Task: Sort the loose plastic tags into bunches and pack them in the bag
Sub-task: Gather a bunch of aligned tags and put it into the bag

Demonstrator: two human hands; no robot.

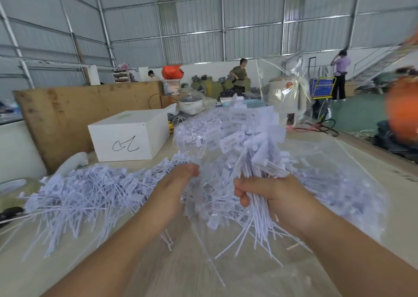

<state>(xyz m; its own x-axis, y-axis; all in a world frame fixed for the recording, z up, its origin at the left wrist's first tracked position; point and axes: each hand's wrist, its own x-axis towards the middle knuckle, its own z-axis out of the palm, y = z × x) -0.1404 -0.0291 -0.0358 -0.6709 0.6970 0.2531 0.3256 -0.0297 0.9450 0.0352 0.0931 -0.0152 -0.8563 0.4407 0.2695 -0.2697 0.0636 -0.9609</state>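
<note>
Item: bunch of white plastic tags [246, 143], gripped by the right hand [269, 197], fingers curled tight round the tails, flat heads fanned above; left hand [178, 181] pinches the clear bag [352, 172] film just beside it; loose tags [90, 190] heaped on the worktop [158, 274] at left. Handling, as judged: light, springy, slick, apt to splay; best taken round the tails just below the heads.
</note>
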